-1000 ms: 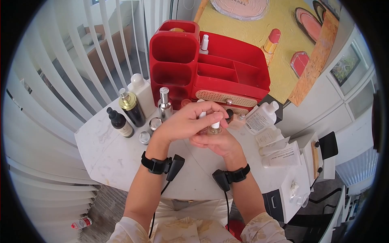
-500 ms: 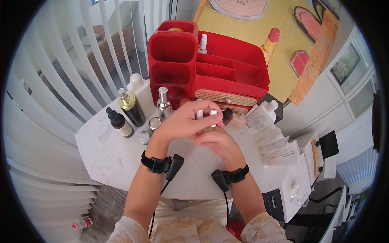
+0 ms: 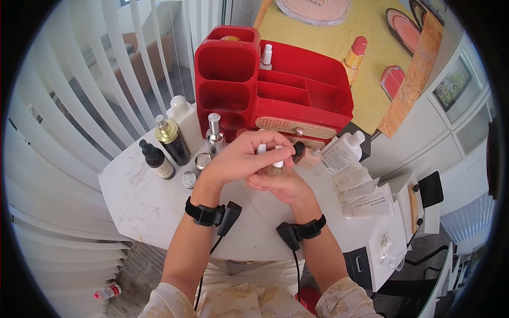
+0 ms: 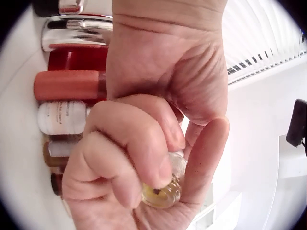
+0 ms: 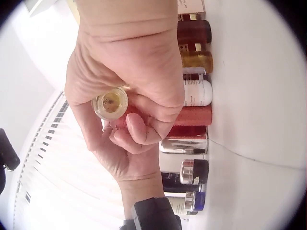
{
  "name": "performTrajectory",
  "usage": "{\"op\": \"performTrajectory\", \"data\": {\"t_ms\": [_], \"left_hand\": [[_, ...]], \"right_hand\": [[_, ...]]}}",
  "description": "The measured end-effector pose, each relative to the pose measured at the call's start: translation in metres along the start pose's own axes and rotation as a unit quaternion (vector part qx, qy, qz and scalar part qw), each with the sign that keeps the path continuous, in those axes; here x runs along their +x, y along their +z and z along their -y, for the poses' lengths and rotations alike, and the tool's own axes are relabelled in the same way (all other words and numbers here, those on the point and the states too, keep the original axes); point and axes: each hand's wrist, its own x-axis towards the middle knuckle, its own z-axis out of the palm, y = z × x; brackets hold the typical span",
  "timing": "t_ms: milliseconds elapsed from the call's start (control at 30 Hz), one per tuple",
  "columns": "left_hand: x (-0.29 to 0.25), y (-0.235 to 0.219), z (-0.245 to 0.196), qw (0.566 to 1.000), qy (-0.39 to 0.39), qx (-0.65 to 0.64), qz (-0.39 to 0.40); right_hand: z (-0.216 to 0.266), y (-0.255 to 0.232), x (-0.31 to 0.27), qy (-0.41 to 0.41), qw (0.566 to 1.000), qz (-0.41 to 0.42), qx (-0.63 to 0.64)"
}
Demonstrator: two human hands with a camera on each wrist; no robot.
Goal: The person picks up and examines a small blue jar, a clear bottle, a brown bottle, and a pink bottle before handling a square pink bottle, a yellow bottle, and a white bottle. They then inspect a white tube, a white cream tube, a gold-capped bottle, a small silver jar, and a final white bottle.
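In the head view my two hands meet over the middle of the table. Between them is a small clear glass bottle [image 3: 277, 169] with a white cap and a little yellowish liquid. My left hand [image 3: 241, 156] reaches over from above, thumb and fingers curled about the bottle's upper part. From below, my right hand [image 3: 286, 186] holds the body. The round glass base [image 5: 111, 102] faces the right wrist camera, gripped beside the right palm. Curled fingers hide most of the bottle's side in the left wrist view, where its glass [image 4: 165, 189] shows.
A red organizer [image 3: 302, 74] with compartments and drawers stands behind the hands. Dark and silver bottles [image 3: 154, 161] are left on the marble table [image 3: 138, 201], beside a white bottle [image 3: 185, 119]. To the right are a large white bottle [image 3: 342, 153] and a tube [image 3: 366, 205].
Both hands and the bottle have shifted slightly left and up since a second ago. The right fingers have closed more round the bottle; its cap dipped between the hands and shows a little more again.
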Motion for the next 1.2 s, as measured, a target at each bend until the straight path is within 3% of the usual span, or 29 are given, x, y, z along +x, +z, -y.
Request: {"op": "performTrajectory", "data": {"t_ms": [367, 567, 667, 900, 1000, 1200], "left_hand": [[0.001, 0.000, 0.004, 1.000, 0.001, 0.004, -0.009], [-0.004, 0.001, -0.011, 0.994, -0.101, -0.023, -0.032], [-0.003, 0.000, -0.004, 0.999, -0.037, -0.027, -0.007], [0.001, 0.000, 0.002, 1.000, -0.001, -0.001, 0.003], [0.002, 0.004, -0.002, 1.000, -0.002, -0.005, -0.005], [0.002, 0.000, 0.004, 1.000, 0.007, 0.014, -0.001]], "right_hand": [[0.003, -0.001, 0.000, 0.011, 1.000, -0.009, 0.024], [0.011, 0.009, 0.001, 0.007, 1.000, -0.001, -0.020], [0.010, 0.007, -0.001, 0.004, 1.000, -0.003, -0.024], [0.007, 0.003, -0.001, 0.015, 1.000, -0.019, 0.003], [-0.002, -0.015, -0.001, 0.015, 0.994, 0.025, 0.107], [0.003, -0.003, -0.002, 0.006, 0.999, -0.011, 0.037]]}}
